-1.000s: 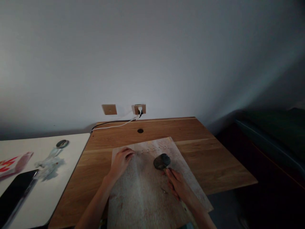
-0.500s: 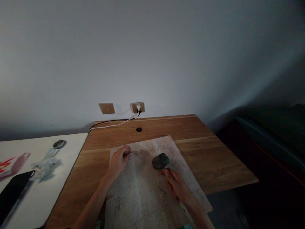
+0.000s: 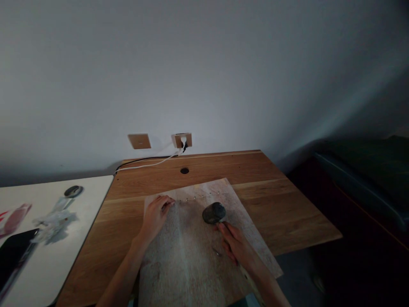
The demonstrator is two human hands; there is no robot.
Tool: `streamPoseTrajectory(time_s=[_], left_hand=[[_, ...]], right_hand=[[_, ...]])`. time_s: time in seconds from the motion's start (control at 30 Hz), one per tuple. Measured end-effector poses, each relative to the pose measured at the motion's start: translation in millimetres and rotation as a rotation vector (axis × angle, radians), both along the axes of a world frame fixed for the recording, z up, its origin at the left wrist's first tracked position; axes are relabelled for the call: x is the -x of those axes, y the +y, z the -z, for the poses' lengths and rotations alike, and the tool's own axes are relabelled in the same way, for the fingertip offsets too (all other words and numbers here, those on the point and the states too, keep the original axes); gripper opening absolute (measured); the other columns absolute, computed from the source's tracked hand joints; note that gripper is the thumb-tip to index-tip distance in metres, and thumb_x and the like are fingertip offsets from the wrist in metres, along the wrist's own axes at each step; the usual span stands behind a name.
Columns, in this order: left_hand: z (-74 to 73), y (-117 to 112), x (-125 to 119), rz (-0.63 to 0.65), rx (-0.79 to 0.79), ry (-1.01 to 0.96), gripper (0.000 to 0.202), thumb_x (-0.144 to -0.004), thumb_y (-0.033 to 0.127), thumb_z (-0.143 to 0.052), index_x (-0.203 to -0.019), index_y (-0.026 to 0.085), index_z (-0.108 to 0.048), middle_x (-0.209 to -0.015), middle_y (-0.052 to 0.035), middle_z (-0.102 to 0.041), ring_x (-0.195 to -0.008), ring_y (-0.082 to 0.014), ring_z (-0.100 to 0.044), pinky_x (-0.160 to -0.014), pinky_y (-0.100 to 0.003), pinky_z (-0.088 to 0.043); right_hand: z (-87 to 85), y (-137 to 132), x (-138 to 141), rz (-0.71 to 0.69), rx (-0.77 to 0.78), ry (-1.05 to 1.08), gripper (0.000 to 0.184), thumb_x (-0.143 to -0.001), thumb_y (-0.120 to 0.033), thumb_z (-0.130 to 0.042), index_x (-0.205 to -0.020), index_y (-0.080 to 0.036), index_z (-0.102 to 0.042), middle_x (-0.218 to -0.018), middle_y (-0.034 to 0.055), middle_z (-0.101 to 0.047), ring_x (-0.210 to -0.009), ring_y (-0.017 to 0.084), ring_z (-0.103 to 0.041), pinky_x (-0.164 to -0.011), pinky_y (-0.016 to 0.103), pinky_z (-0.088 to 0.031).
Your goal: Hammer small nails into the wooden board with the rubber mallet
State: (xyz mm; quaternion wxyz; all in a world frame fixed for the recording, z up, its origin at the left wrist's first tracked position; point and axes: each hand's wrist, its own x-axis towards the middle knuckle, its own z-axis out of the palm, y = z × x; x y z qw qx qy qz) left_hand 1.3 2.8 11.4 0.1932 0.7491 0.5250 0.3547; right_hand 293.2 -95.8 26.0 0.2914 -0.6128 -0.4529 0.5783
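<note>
My right hand [image 3: 238,245] is wrapped round the handle of a rubber mallet [image 3: 214,212], whose dark head is held over a pale wooden board [image 3: 179,264]. Across the board's far part runs a row of several small nails [image 3: 194,198], standing apart from one another. At the left end of that row my left hand [image 3: 157,214] rests on the board, thumb and fingers pinched together; what lies between the fingertips is too small to make out. A small shiny metal piece [image 3: 216,252] lies loose on the board, left of my right hand.
The board lies on a wooden desk [image 3: 287,213] against the wall. A white table [image 3: 86,213] adjoins at left, bearing a black phone [image 3: 17,247], crumpled clear plastic [image 3: 54,224], a tape roll [image 3: 73,191] and a red-and-white packet [image 3: 14,219]. Cords run to a wall socket [image 3: 183,140].
The whole view has shifted a little, so everything sits slightly higher and further left. Both hands keep nearly the same places over the board, and the mallet stays in my right hand.
</note>
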Motion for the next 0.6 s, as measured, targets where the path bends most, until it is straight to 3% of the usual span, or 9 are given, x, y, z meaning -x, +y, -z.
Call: streamPoseTrajectory(time_s=[0.23, 0.6], left_hand=[[1.4, -1.1, -2.1, 0.012, -0.034, 0.072, 0.014, -0.093, 0.017, -0.056, -0.085, 0.023, -0.066, -0.089, -0.0034, -0.072, -0.091, -0.022, -0.065, -0.084, -0.035, -0.052], [0.8, -1.9, -2.9, 0.03, -0.055, 0.111, 0.012, -0.093, 0.019, -0.056, -0.086, 0.023, -0.065, -0.091, -0.0038, -0.069, -0.091, -0.0221, -0.063, -0.084, -0.035, -0.051]], right_hand=[[5.8, -0.2, -2.0, -0.005, -0.019, 0.016, 0.062, -0.09, -0.079, -0.043, -0.103, -0.021, -0.061, -0.051, -0.0087, -0.04, -0.034, 0.008, -0.03, -0.033, 0.021, -0.022], [0.6, -0.7, 1.5, 0.02, 0.012, -0.012, 0.066, -0.086, -0.082, -0.043, -0.104, -0.021, -0.061, -0.053, -0.0085, -0.039, -0.037, 0.009, -0.032, -0.034, 0.022, -0.024]])
